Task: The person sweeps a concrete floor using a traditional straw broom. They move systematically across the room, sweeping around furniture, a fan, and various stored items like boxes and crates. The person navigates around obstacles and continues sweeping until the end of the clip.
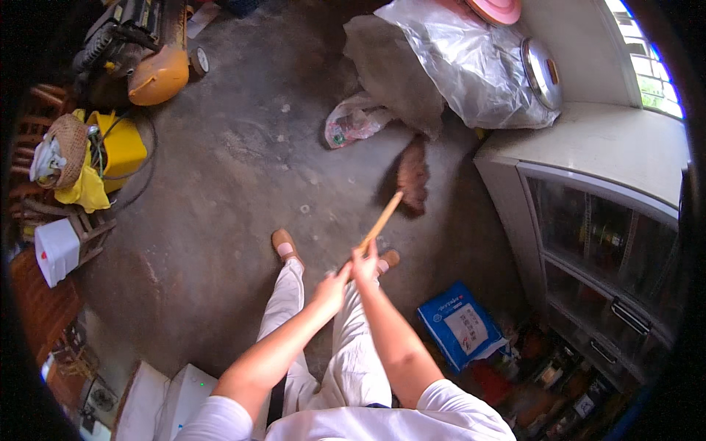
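Observation:
A broom with a brown fibre head (414, 175) and a pale wooden handle (382, 220) reaches forward from my body, slightly to the right. My right hand (363, 264) is wrapped round the handle in front. Just behind it, my left hand (332, 287) grips the same handle closer to me. The broom head lies against the grey concrete floor (228, 198), near a crumpled clear plastic bag (357, 121). Both forearms and my legs hide the handle's near end.
A large sheet of clear plastic (463, 66) covers things at the far right. On the right stands a glass-fronted cabinet (588, 136), with a blue package (462, 323) before it. To the left are a yellow container (121, 147), a white bucket (57, 251) and an orange-tanked machine (158, 76).

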Tool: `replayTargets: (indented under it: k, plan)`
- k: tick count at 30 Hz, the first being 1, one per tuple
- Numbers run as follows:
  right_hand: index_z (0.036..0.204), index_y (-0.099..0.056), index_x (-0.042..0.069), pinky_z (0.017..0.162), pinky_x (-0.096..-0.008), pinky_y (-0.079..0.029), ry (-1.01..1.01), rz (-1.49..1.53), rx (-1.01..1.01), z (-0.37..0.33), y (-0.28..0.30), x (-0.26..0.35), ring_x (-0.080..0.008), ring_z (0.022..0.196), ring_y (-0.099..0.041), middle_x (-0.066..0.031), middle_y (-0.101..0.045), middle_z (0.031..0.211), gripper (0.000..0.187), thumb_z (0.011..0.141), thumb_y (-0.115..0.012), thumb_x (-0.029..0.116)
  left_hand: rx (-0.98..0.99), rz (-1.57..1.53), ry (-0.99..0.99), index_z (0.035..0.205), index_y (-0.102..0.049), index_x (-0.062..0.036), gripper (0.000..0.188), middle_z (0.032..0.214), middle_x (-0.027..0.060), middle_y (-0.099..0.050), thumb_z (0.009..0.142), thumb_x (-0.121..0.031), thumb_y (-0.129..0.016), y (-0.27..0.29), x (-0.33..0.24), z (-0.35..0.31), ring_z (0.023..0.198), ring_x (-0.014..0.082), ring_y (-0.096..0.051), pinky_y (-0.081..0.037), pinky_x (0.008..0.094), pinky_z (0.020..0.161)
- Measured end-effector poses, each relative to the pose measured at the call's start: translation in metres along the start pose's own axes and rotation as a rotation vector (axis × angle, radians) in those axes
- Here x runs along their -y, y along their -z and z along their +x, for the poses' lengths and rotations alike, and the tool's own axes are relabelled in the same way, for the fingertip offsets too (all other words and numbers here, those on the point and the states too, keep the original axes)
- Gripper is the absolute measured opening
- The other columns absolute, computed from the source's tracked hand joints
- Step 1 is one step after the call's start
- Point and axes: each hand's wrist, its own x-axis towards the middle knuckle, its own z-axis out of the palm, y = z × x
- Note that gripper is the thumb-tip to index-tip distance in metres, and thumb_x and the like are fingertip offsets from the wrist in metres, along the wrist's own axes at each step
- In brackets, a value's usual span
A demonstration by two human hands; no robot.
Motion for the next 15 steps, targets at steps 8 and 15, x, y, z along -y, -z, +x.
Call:
replayTargets:
  k: [8, 15]
  plan:
    - [0.134, -0.032, 0.005, 0.078, -0.0323, -0.047, -0.245, -0.336, 0.419, -0.223, -0.102, 0.147, -0.0263, 0.087, -0.062, -0.0227, -0.06, 0.099, 0.072, 0.074, -0.066, 0.023, -0.101, 0.034, 0.305, 0.138, -0.022, -0.026, 0.072, 0.092, 0.0274, -0.054, 0.075, 0.001, -0.043, 0.103, 0.065, -0.213, 0.082, 0.0413, -0.058, -0.047, 0.0467, 0.072]
    - [0.132, -0.033, 0.005, 0.076, -0.0353, -0.049, 0.333, -0.339, 0.34, -0.198, -0.132, 0.192, -0.0296, 0.085, -0.063, -0.0219, -0.061, 0.095, 0.065, 0.077, -0.063, 0.022, -0.255, -0.103, 0.222, 0.139, -0.02, -0.0182, 0.078, 0.104, 0.0284, -0.051, 0.069, 0.0, -0.051, 0.163, 0.027, -0.224, 0.087, 0.0433, -0.056, -0.046, 0.0474, 0.076]
